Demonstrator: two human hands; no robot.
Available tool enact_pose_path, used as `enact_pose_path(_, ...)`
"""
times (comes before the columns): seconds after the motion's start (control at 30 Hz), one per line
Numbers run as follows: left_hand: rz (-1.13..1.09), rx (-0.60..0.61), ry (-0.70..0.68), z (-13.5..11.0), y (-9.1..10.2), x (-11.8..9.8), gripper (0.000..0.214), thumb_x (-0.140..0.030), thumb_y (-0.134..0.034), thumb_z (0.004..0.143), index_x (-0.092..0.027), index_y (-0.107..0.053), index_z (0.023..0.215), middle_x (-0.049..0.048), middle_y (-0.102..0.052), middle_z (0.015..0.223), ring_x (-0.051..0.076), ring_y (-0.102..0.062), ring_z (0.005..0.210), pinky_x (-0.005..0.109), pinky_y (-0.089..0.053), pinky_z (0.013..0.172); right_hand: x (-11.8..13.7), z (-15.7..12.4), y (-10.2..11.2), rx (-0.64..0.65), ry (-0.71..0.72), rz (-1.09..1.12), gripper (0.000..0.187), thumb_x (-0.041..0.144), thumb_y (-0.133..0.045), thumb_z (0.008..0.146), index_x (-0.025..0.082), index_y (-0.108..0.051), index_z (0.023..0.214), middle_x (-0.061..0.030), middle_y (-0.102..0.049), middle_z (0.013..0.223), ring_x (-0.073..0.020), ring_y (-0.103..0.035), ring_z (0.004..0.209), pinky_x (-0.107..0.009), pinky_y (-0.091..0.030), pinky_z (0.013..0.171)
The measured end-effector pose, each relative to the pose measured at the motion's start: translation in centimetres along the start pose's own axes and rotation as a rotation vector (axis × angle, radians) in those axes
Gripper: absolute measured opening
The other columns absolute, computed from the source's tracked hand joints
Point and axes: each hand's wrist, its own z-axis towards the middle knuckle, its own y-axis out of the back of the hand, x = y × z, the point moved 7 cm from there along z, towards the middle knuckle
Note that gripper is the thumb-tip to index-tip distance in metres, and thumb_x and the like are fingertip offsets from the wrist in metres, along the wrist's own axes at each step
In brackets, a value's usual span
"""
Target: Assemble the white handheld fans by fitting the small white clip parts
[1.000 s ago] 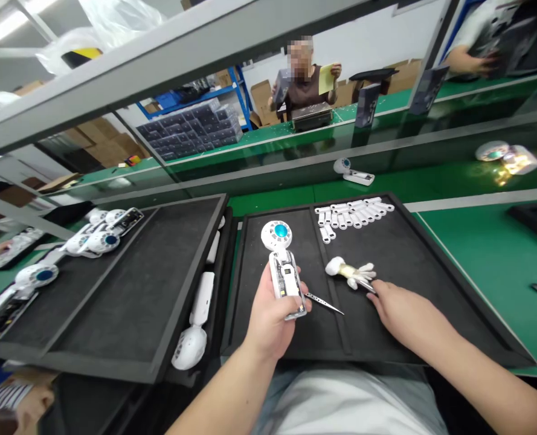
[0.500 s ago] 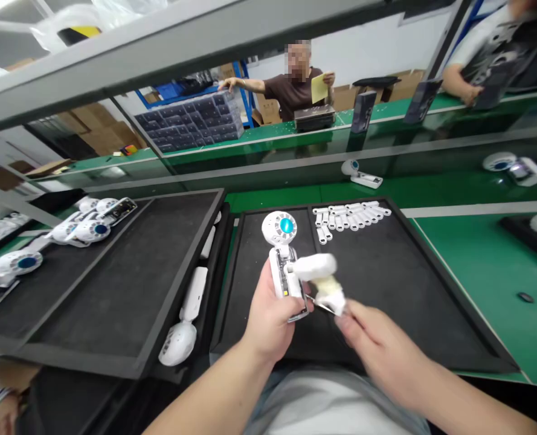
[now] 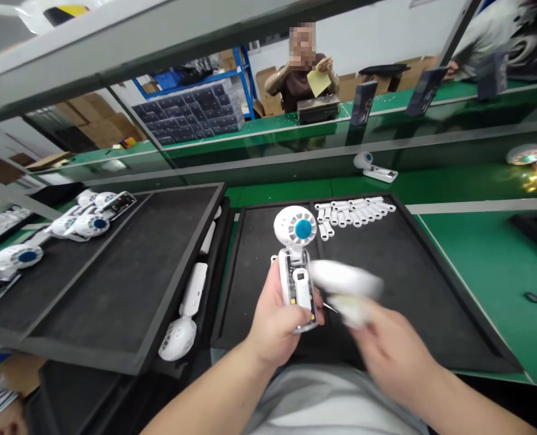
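Note:
My left hand (image 3: 275, 320) is wrapped round the handle of a small white hand-held fan (image 3: 296, 254) with a blue hub, its handle open so the circuit board shows. My right hand (image 3: 388, 350) holds a white and cream part (image 3: 347, 284) right beside the fan's handle; the part and the fingers are smeared by motion. Both hands hover over a black foam tray (image 3: 431, 272). Metal tweezers (image 3: 330, 308) lie on the tray just under the part.
Rows of small white pieces (image 3: 354, 211) lie at the tray's far edge. A second black tray (image 3: 114, 284) at left carries several fans (image 3: 87, 220); white fan shells (image 3: 184, 326) sit between the trays. Another fan (image 3: 374, 168) lies on the green bench. Other people work behind it.
My right hand picked the white and cream part off the tray and brought it left to the fan's handle. My left hand lifted the fan slightly and turned it more upright.

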Motion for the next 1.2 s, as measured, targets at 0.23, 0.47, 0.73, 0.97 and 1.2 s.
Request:
enact_pose_path(0.23,0.015,0.008,-0.007,-0.1,-1.0,-0.1,0.061,-0.007,-0.060,0.053,-0.020,-0.048,0.112,0.0005,-0.065,0.079,0.015,-0.060,0.062,0.025,-0.047,0.056,2.1,1.1,0.2,0.086,0.114,-0.106,0.029,0.037,-0.035,0.097,0.024,-0.052,0.078,-0.0047,-0.065,0.068,-0.0213,-0.060,0.057,-0.031,-0.040,0.054)
enact_pose_path(0.47,-0.020,-0.073,0.001,0.2,-0.1,0.2,0.047,-0.006,-0.060,0.052,-0.017,-0.054,0.098,0.0002,-0.062,0.077,0.013,-0.058,0.062,0.023,-0.047,0.055,2.0,0.7,-0.5,0.159,0.125,-0.291,0.027,0.035,-0.033,0.096,0.025,-0.048,0.076,-0.0039,-0.064,0.065,-0.0213,-0.060,0.055,-0.032,-0.035,0.054)
enact_pose_path(0.73,-0.088,-0.358,0.074,3.3,4.5,2.8,0.051,-0.009,-0.058,0.055,-0.018,-0.052,0.106,0.0055,-0.062,0.105,0.016,-0.063,0.072,0.031,-0.055,0.057,-6.8,1.4,1.6,0.156,-0.190,-0.738,0.028,0.038,-0.040,0.100,0.023,-0.050,0.079,-0.0038,-0.066,0.068,-0.0259,-0.066,0.062,-0.031,-0.027,0.052)
enact_pose_path(0.97,-0.074,-0.021,0.039,4.6,-0.3,0.2,0.060,-0.005,-0.065,0.057,-0.022,-0.051,0.113,0.0045,-0.063,0.111,0.019,-0.065,0.081,0.035,-0.059,0.064,-8.8,2.1,2.6,0.169,-0.218,-0.729,0.028,0.034,-0.046,0.100,0.020,-0.060,0.080,-0.0096,-0.069,0.083,-0.0287,-0.066,0.083,-0.036,-0.042,0.069)
enact_pose_path(1.2,-0.063,-0.026,0.096,4.3,-2.1,0.7,0.035,-0.041,-0.071,0.079,-0.018,-0.057,0.102,0.0027,-0.060,0.080,0.015,-0.058,0.056,0.028,-0.050,0.045,-9.4,1.8,2.9,0.122,-0.215,-0.659,0.025,0.036,-0.050,0.099,0.016,-0.065,0.099,-0.0119,-0.068,0.094,-0.0293,-0.062,0.093,-0.037,-0.044,0.077)
